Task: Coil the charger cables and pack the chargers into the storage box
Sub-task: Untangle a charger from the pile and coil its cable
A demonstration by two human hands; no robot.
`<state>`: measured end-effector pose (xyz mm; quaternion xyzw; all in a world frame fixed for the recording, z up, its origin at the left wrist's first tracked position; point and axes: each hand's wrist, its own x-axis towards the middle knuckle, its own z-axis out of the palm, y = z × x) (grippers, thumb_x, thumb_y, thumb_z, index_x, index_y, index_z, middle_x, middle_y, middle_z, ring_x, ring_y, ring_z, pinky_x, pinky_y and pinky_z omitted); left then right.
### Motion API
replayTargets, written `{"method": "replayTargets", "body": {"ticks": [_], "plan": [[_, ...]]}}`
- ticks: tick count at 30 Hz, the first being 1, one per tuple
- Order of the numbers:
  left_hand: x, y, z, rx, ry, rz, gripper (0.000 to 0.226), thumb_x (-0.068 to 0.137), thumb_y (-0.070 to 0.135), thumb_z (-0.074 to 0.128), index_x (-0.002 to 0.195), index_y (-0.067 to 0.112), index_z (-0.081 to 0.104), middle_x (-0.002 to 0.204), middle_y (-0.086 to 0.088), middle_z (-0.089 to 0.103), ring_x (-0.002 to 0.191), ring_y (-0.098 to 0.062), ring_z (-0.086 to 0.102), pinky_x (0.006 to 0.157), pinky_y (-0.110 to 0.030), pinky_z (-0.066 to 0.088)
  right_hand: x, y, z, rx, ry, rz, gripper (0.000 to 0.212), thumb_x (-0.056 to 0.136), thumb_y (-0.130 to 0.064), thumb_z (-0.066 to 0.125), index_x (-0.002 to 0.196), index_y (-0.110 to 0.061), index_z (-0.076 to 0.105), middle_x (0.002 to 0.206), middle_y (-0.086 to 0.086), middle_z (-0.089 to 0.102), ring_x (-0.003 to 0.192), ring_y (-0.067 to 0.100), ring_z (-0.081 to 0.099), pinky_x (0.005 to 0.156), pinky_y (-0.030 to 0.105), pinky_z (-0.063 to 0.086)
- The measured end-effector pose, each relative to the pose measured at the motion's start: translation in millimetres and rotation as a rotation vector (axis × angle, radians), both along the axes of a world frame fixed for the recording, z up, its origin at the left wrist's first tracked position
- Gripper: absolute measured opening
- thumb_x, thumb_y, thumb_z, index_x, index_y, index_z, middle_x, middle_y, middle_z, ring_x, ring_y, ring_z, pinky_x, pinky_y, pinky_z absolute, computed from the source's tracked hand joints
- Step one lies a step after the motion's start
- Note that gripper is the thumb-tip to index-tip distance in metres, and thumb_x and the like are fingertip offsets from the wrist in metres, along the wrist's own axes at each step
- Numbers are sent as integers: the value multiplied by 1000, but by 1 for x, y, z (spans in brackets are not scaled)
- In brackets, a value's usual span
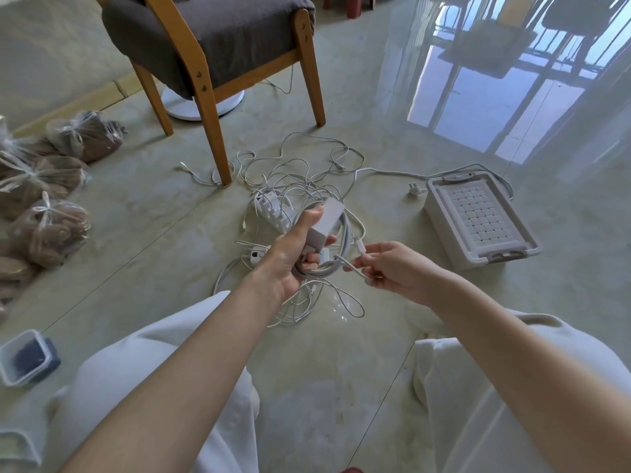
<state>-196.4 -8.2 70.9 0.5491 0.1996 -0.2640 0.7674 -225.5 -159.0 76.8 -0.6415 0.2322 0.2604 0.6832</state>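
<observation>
Left hand: the left hand [290, 257] comes in from the lower left on a bare forearm, raised above the floor [341, 370]. Its thumb lies straight up one side of a white charger brick [327, 216], and its fingers are curled round the brick.
Left hand's hold: it grips the brick together with the coiled cable [346, 230], whose loops hang round the brick and the fingers.
Right hand: the right hand [396, 271] comes in from the lower right, just beside the left hand but not touching it. Its fingers are bent and its back is turned to the camera.
Right hand's hold: it pinches the free cable end [356, 268] that runs out of the coil.
Hands counted: two, both holding something.
Chargers in hand: one brick with one coil.
Storage box: one storage box [444, 233] sits on the floor to the right of the hands, well apart from them. Its lid is on and has a pattern of squares.
Loose cables: a white tangle of loose cables [307, 172] lies on the floor beyond and beneath the hands. There are too many overlapping strands to count.
Power strip: one power strip [273, 213] lies in the tangle, just behind the left hand.
Plug: one plug [414, 192] lies on the floor just beside the box's far left corner.
Chair: one wooden chair [211, 39] with a grey cushion stands behind the tangle, and a cable lies around its front leg.
Bags: at least four tied clear bags [51, 230] of brown items lie along the left edge.
Small container: one small container [8, 367] sits at the lower left with dark contents.
</observation>
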Motion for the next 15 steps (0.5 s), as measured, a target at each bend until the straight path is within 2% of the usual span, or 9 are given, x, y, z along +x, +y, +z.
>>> {"method": "replayTargets", "body": {"ticks": [2, 3, 5, 7, 11, 15], "plan": [[-2, 0, 4, -13, -14, -75, 26, 89, 40, 57, 101, 17, 60, 78, -6, 61, 36, -3, 30, 29, -11, 23, -3, 4, -1, -1, -9, 56, 22, 97, -2, 43, 81, -7, 56, 72, 4, 55, 47, 3, 39, 46, 9, 45], [-2, 0, 5, -16, -13, -97, 30, 89, 41, 56, 104, 15, 59, 77, -5, 60, 36, -3, 30, 29, -11, 24, -4, 5, -1, 0, -28, 68, 22, 96, -3, 45, 78, -9, 56, 69, 2, 52, 46, 2, 41, 47, 8, 46], [-1, 2, 5, -24, 16, -89, 35, 89, 41, 56, 107, 11, 57, 65, -2, 59, 34, -2, 29, 28, -11, 23, -4, 6, 0, 24, -79, 74, 20, 95, -2, 47, 80, -11, 58, 67, 0, 50, 46, 0, 46, 49, 8, 47], [-1, 4, 6, -51, 66, -70, 35, 88, 41, 57, 102, 9, 55, 52, 2, 55, 32, -2, 29, 27, -11, 22, -3, 4, 2, 75, -128, 56, 20, 93, 2, 48, 83, -10, 60, 69, 2, 52, 50, 3, 49, 52, 9, 48], [-1, 5, 9, -91, 103, -78, 36, 90, 43, 52, 92, 7, 54, 46, 2, 53, 31, -1, 30, 27, -9, 21, -5, 4, 4, 138, -202, 25, 13, 88, 3, 56, 92, -4, 67, 72, 3, 66, 58, 7, 60, 59, 12, 52], [-3, 1, 7, -117, 163, -20, 34, 89, 43, 53, 89, 9, 54, 48, -1, 52, 30, -1, 31, 27, -9, 22, -5, 8, -3, 107, -181, -198, 23, 82, 0, 64, 105, 2, 62, 76, 6, 67, 52, 4, 63, 57, 12, 52]]}}
